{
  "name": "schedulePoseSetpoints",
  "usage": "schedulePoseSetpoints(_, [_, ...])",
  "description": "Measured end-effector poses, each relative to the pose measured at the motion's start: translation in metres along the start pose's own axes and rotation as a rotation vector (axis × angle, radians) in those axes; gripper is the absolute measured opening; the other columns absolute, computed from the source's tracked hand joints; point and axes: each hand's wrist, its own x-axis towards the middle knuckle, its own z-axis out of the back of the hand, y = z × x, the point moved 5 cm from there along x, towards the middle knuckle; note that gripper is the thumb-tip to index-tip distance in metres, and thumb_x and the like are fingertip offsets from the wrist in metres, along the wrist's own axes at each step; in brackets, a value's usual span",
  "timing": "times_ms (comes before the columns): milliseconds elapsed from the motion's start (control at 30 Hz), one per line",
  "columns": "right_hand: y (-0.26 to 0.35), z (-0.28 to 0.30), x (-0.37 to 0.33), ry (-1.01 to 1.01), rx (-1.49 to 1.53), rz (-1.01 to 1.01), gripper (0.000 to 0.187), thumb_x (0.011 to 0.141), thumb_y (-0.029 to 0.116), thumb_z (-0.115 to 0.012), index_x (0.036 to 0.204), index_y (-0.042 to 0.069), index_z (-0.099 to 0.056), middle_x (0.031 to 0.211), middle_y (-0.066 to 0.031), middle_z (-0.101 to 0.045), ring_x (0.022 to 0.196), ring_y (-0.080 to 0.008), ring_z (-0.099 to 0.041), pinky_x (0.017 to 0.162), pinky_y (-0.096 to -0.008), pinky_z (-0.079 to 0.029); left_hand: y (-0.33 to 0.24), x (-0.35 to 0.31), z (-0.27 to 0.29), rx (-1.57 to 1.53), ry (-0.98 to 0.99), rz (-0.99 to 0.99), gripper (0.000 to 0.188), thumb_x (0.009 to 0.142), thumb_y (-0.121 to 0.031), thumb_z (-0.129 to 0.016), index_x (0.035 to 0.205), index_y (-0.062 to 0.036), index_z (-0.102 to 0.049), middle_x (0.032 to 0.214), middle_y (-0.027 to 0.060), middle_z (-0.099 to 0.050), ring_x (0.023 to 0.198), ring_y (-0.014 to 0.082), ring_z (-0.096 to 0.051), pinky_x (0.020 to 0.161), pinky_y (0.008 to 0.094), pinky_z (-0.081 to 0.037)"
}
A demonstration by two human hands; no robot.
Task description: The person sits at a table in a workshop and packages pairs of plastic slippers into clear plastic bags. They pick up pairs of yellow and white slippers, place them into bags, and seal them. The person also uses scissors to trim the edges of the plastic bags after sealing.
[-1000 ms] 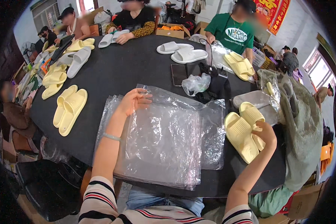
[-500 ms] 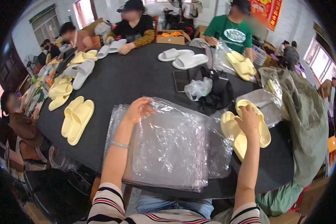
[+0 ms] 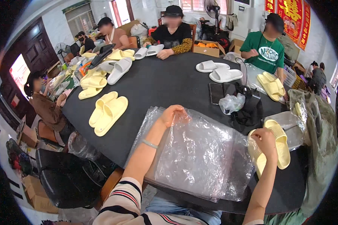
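My left hand (image 3: 173,115) is closed on the upper edge of a clear plastic bag (image 3: 199,157), lifting that edge a little above the stack of similar flat bags (image 3: 148,116). The bag spreads rightward toward a pair of pale yellow slippers (image 3: 283,150) on the black table. Over the left slipper of that pair, my right hand (image 3: 266,143) has its fingers pinched together at the heel rim. The bag's right edge lies close by; whether the fingers grip film or slipper is hidden.
Another yellow slipper pair (image 3: 110,112) lies on the black table (image 3: 157,82), with white slippers (image 3: 225,74) farther back. A dark phone (image 3: 216,93) and a crumpled plastic bag (image 3: 232,103) sit beyond the bags. Green-grey cloth (image 3: 321,150) hangs at right. Several people sit around the table.
The view has swung left. My right hand has moved from lying over the slippers to a pinch at the left slipper's rim. The bag's right side now reaches nearer the slippers.
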Motion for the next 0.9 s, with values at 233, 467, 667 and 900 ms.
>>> schedulePoseSetpoints(233, [0.013,0.02,0.004,-0.136,0.073,0.074,0.003,0.079,0.005,-0.065,0.081,0.004,-0.065,0.074,-0.0111,-0.065,0.072,-0.0288,-0.062,0.066,-0.0379,-0.047,-0.008,0.002,0.003,-0.08,-0.15,-0.061,0.028,0.088,-0.02,-0.047,0.071,-0.0037,-0.062,0.072,0.0152,-0.066,0.083,0.0341,-0.067,0.076,0.0461,-0.053])
schedulePoseSetpoints(467, [0.007,0.006,-0.001,-0.017,0.06,0.007,0.005,0.084,0.01,-0.064,0.087,0.006,-0.064,0.077,-0.0115,-0.068,0.074,-0.0296,-0.067,0.065,-0.039,-0.049,-0.037,0.003,-0.002,0.218,-0.241,-0.033,0.022,0.095,-0.022,-0.053,0.089,-0.0035,-0.062,0.074,0.0089,-0.065,0.074,0.0225,-0.068,0.068,0.0439,-0.058])
schedulePoseSetpoints(667, [0.02,-0.012,-0.003,0.059,-0.026,0.005,0.007,0.085,0.014,-0.062,0.087,0.008,-0.064,0.077,-0.0145,-0.067,0.075,-0.0342,-0.065,0.065,-0.0432,-0.049,-0.075,-0.024,-0.015,0.671,-0.233,0.097,0.022,0.097,-0.023,-0.054,0.098,-0.0009,-0.06,0.076,0.0117,-0.067,0.071,0.0237,-0.069,0.061,0.0359,-0.058])
schedulePoseSetpoints(900, [0.045,-0.061,0.002,0.077,-0.109,0.142,0.013,0.084,0.012,-0.058,0.095,0.01,-0.064,0.083,-0.0113,-0.068,0.08,-0.0306,-0.066,0.071,-0.0421,-0.048,-0.089,-0.099,0.017,0.968,-0.512,0.026,0.031,0.095,-0.019,-0.058,0.118,0.001,-0.054,0.106,0.015,-0.063,0.091,0.0231,-0.066,0.076,0.0324,-0.054])
